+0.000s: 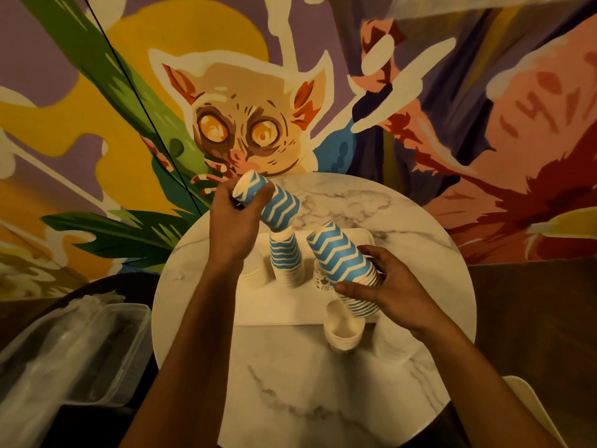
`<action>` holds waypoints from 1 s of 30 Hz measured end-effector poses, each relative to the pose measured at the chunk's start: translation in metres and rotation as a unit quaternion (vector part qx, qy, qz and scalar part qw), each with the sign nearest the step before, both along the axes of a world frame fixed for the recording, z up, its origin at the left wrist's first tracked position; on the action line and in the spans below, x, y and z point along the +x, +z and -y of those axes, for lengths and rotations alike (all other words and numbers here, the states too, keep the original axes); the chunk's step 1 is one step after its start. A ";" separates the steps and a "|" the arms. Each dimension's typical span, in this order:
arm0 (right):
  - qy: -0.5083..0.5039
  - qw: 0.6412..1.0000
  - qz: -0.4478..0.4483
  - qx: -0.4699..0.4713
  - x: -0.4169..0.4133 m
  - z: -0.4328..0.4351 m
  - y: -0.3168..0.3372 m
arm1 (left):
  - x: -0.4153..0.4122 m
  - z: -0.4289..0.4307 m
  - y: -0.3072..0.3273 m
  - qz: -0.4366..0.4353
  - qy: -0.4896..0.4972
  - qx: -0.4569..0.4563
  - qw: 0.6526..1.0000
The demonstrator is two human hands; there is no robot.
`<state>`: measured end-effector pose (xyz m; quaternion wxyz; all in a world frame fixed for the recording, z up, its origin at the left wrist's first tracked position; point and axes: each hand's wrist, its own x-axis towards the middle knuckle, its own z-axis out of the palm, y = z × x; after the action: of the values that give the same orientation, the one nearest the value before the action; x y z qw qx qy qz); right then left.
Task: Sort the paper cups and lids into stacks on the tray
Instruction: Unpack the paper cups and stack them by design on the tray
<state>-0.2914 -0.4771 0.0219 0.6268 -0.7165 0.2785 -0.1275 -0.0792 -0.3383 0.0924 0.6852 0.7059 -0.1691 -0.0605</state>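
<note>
My left hand (pixel 234 218) grips a blue-and-white zigzag paper cup (pixel 274 205), tilted with its mouth down, just above an upside-down stack of the same cups (pixel 286 263) standing on the white tray (pixel 274 305). My right hand (pixel 384 286) holds a second, leaning stack of zigzag cups (pixel 342 263) by its lower end over the tray's right part. A stack of white lids (pixel 252 273) rests on the tray to the left, partly hidden by my left wrist. A small patterned white cup (pixel 323 281) stands behind the leaning stack.
The tray lies on a round marble table (pixel 307 383). A stack of plain white cups (pixel 344 331) lies at the tray's front edge, and a pale stack of lids (pixel 392 337) stands to its right. A clear plastic container (pixel 64 357) sits at the left. A painted wall stands behind.
</note>
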 end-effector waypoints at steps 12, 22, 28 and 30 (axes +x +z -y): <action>-0.006 1.000 0.012 0.014 -0.002 -0.001 0.007 | 0.015 0.026 -0.058 0.086 -0.028 0.233 0.968; 0.015 0.997 0.036 0.067 -0.002 -0.004 0.003 | -0.053 0.013 -0.047 0.010 -0.064 0.052 0.997; 0.032 0.996 0.040 0.078 -0.001 -0.006 0.002 | -0.090 0.000 -0.049 -0.080 -0.193 -0.018 0.978; 0.049 0.995 0.035 0.081 -0.001 -0.007 0.002 | -0.092 0.000 -0.051 -0.099 -0.210 -0.020 0.972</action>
<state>-0.2922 -0.4703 0.0238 0.6978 -0.6711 0.2302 -0.0984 -0.1712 -0.3385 0.0414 0.6848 0.6311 -0.2455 -0.2693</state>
